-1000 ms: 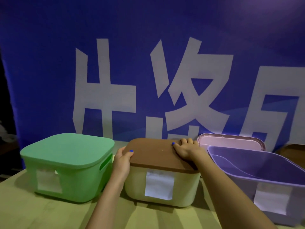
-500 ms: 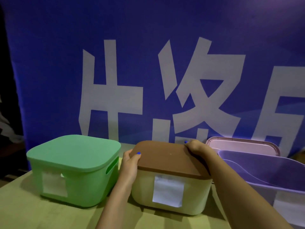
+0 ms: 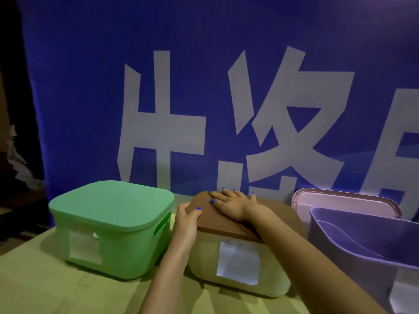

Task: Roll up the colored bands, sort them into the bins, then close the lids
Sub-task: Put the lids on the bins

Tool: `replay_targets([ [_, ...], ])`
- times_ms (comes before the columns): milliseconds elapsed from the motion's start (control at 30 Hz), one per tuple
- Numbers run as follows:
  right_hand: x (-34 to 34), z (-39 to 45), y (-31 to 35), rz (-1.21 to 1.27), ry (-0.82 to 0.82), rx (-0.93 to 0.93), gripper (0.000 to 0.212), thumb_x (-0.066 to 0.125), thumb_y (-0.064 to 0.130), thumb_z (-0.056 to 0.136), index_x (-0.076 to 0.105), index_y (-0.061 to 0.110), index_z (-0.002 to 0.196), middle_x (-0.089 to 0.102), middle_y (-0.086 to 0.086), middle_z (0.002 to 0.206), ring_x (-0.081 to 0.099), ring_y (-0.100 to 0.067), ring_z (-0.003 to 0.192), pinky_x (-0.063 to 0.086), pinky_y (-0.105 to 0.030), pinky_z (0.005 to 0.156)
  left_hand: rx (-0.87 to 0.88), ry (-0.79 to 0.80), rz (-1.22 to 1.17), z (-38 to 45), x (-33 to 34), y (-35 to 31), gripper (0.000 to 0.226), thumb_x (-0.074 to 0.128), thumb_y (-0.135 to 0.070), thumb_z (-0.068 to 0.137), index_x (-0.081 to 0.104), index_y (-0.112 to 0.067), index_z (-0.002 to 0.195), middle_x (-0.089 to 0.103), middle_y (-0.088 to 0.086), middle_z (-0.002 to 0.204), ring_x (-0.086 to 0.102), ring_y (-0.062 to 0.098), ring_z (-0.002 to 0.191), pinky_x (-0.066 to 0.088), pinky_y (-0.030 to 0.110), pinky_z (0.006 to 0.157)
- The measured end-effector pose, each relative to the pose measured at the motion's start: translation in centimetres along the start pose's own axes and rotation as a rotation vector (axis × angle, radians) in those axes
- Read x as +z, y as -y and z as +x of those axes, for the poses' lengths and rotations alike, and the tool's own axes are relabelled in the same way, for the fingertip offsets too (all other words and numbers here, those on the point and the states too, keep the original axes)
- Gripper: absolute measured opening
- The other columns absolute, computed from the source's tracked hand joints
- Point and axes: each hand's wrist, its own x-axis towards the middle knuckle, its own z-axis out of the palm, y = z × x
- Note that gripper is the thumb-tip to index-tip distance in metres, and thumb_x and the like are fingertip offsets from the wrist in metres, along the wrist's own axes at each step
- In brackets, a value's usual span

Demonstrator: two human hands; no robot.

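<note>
Since prev. frame, right hand [image 3: 233, 203] has been moved from lid's far right corner to its top, fingers spread flat, pressed down. Brown lid [image 3: 267, 219] is seated on cream bin [image 3: 238, 264], centre. Left hand [image 3: 187, 219] is curled on lid's left edge. Purple bin [image 3: 362, 241] sits open at right, its lid [image 3: 340, 201] behind.

Large white characters are standing on the blue banner [image 3: 226, 64] behind the desk, cut off at the bottom and at the right edge, so no whole word is coming through. White labels are sitting on the fronts of the green bin [image 3: 113, 245], the cream bin [image 3: 204, 264] and the purple bin [image 3: 351, 245], but nothing on them is readable.
</note>
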Motion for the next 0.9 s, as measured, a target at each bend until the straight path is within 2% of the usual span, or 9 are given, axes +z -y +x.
replay_targets([
  [133,0.4,0.6,0.4,0.043,-0.031,-0.017,0.049,0.015,0.058,0.096,0.015,0.048,0.145,0.010,0.005,0.159,0.005,-0.024,0.146,-0.002,-0.061,0.112,0.004,-0.022,-0.005,0.1,0.1,-0.1,0.024,0.050,-0.008,0.094,0.049,-0.009,0.118,0.058,0.015,0.099,0.056,0.019,0.073,0.043,0.027,0.058],
  [200,0.4,0.1,0.5,0.153,-0.140,-0.050,0.048,0.020,0.053,0.098,0.037,0.037,0.140,0.030,-0.001,0.152,0.026,-0.025,0.140,0.012,-0.056,0.113,0.012,-0.046,0.011,0.4,0.0,0.2,0.025,0.051,-0.008,0.093,0.050,-0.007,0.118,0.059,0.017,0.103,0.057,0.024,0.080,0.044,0.029,0.061],
  [300,0.0,-2.4,-0.3,0.519,-0.448,-0.124,0.028,0.033,0.034,0.100,0.060,0.023,0.101,0.056,-0.008,0.114,0.050,-0.022,0.106,0.038,-0.042,0.096,0.050,-0.144,0.149,0.7,0.1,0.8,0.026,0.051,-0.013,0.095,0.052,-0.010,0.120,0.058,0.019,0.120,0.055,0.030,0.103,0.046,0.038,0.082],
  [367,-0.5,-5.3,-2.2,0.500,-0.574,-0.093,0.029,0.037,0.028,0.099,0.060,0.016,0.112,0.057,-0.005,0.119,0.050,-0.022,0.111,0.038,-0.039,0.097,0.167,-0.267,0.395,0.4,0.0,0.6,0.035,0.054,-0.013,0.093,0.049,-0.009,0.128,0.053,0.019,0.129,0.044,0.035,0.121,0.040,0.048,0.098],
  [467,-1.0,-10.4,-7.5,0.295,-0.596,-0.061,0.032,0.043,0.030,0.098,0.055,0.018,0.125,0.055,-0.001,0.131,0.048,-0.019,0.121,0.036,-0.036,0.103,0.501,-0.368,0.582,-1.8,0.7,-1.2,0.038,0.060,-0.005,0.087,0.053,-0.002,0.125,0.055,0.022,0.126,0.039,0.038,0.125,0.031,0.049,0.104],
  [567,-2.1,-14.9,-13.8,0.246,-0.553,0.080,0.037,0.051,0.022,0.094,0.051,0.021,0.131,0.050,-0.002,0.138,0.045,-0.020,0.125,0.036,-0.034,0.106,0.692,-0.234,0.498,-6.2,3.8,-3.5,0.027,0.059,-0.004,0.088,0.060,-0.007,0.115,0.059,0.008,0.117,0.047,0.024,0.115,0.036,0.034,0.098],
  [667,-3.4,-18.4,-18.9,0.271,-0.552,0.241,0.038,0.054,0.014,0.092,0.054,0.021,0.130,0.053,-0.004,0.135,0.050,-0.022,0.120,0.042,-0.033,0.102,0.704,0.046,0.306,-10.7,9.5,-3.7,0.023,0.057,-0.005,0.090,0.060,-0.019,0.108,0.056,-0.005,0.113,0.048,0.010,0.109,0.037,0.024,0.094],
  [800,-3.8,-21.4,-23.0,0.185,-0.488,0.406,0.039,0.055,0.022,0.090,0.053,0.026,0.129,0.052,-0.003,0.136,0.051,-0.024,0.119,0.041,-0.038,0.101,0.639,0.223,0.244,-13.7,16.8,-0.8,0.023,0.060,-0.011,0.090,0.060,-0.021,0.110,0.055,-0.007,0.120,0.049,0.008,0.113,0.037,0.006,0.090],
  [900,-3.7,-22.3,-24.8,0.146,-0.468,0.431,0.038,0.055,0.026,0.091,0.052,0.028,0.129,0.052,-0.001,0.136,0.049,-0.023,0.121,0.040,-0.037,0.102,0.562,0.213,0.251,-14.0,20.3,2.0,0.025,0.062,-0.011,0.088,0.062,-0.012,0.113,0.054,0.002,0.130,0.047,0.018,0.124,0.038,0.023,0.102],
])
